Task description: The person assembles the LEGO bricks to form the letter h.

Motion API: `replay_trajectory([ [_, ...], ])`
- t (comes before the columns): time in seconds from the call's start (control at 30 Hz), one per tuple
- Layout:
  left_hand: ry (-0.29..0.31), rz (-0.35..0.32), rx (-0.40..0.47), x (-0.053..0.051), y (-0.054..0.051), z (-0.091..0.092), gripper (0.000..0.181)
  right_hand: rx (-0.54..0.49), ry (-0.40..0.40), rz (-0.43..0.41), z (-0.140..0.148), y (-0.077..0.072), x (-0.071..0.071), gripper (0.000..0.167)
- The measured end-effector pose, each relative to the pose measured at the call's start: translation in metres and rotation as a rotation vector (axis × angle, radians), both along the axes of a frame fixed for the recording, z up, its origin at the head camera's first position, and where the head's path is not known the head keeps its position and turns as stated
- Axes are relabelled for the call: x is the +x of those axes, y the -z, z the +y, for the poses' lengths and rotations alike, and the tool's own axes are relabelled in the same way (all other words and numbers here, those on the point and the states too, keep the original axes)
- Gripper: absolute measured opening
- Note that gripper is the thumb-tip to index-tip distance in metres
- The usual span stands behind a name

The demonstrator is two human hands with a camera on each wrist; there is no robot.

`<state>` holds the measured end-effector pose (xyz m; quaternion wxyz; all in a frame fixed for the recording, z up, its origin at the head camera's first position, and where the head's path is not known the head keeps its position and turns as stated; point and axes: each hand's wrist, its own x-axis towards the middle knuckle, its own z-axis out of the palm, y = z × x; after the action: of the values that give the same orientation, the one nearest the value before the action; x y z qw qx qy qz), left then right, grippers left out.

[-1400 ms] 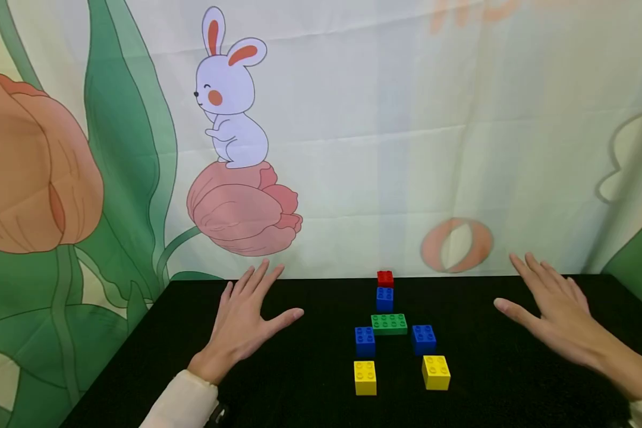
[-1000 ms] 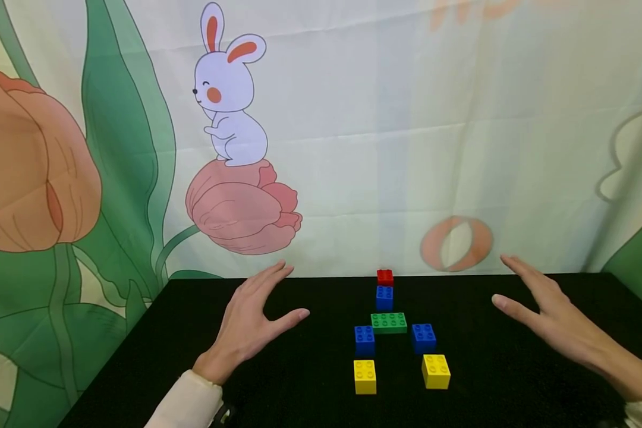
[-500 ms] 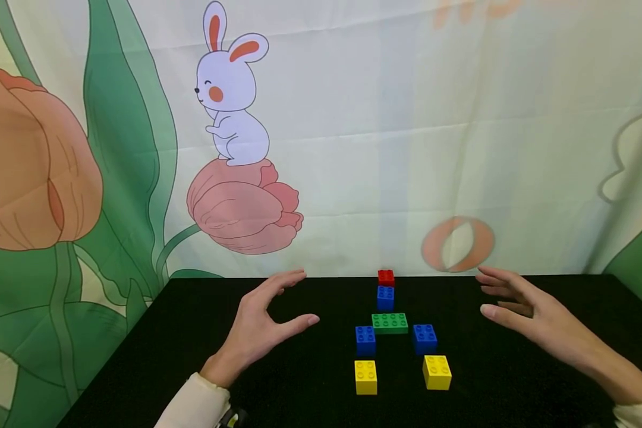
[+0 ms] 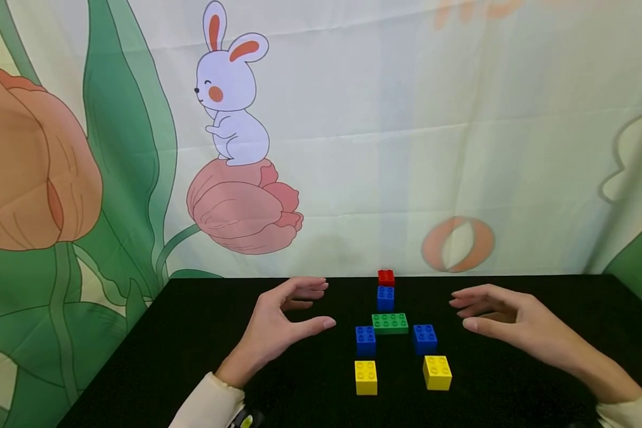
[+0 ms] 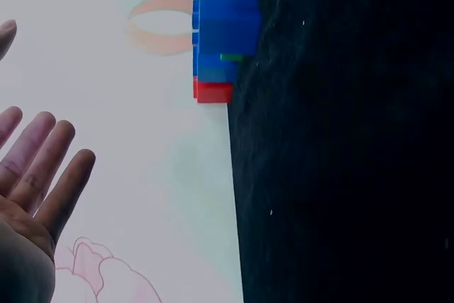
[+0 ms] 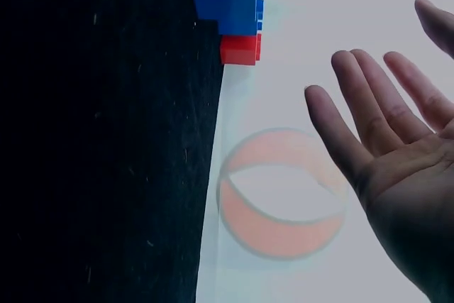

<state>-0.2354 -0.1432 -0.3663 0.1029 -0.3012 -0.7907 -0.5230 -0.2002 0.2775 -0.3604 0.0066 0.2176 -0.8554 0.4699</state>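
My left hand (image 4: pixel 282 321) hovers left of the bricks, fingers loosely bent, thumb apart, holding nothing. On the other side my right hand (image 4: pixel 513 318) is held in the air the same way, also holding nothing. Between them lie toy building bricks: a red brick (image 4: pixel 386 277) at the back, a blue brick (image 4: pixel 385 298) before it, then a long green brick (image 4: pixel 389 323). Closer stand a left blue brick (image 4: pixel 365 340) and a right blue brick (image 4: pixel 425 339). Nearest are a left yellow brick (image 4: pixel 366 377) and a right yellow brick (image 4: pixel 437 373). Neither hand touches a brick.
The bricks stand on a black-covered table (image 4: pixel 310 392). Directly behind its far edge hangs a printed curtain (image 4: pixel 342 131) with a rabbit and flowers. A dark band (image 4: pixel 248 418) shows at the left wrist, below a pale sleeve.
Both hands have moved inward toward the bricks, the left going right and the right going left. Their fingers, spread and straight before, are now more bent. The bricks have stayed in place.
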Motion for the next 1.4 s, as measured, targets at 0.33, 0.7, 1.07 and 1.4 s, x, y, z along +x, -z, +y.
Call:
replay_trajectory([
  [0.33,0.077,-0.108,0.006,0.004,0.011,0.010,0.049,0.050,-0.037,-0.068,-0.005,0.010,-0.002,0.036],
  [0.7,0.160,-0.226,-0.039,0.005,0.027,0.020,0.042,0.075,-0.128,-0.142,-0.015,0.022,-0.005,0.034],
  [1.07,0.207,-0.310,-0.058,0.010,0.035,0.026,0.034,0.091,-0.187,-0.228,-0.020,0.032,-0.005,0.035],
  [1.4,0.284,-0.403,-0.077,0.010,0.041,0.029,0.036,0.073,-0.236,-0.319,-0.017,0.041,-0.009,0.036],
])
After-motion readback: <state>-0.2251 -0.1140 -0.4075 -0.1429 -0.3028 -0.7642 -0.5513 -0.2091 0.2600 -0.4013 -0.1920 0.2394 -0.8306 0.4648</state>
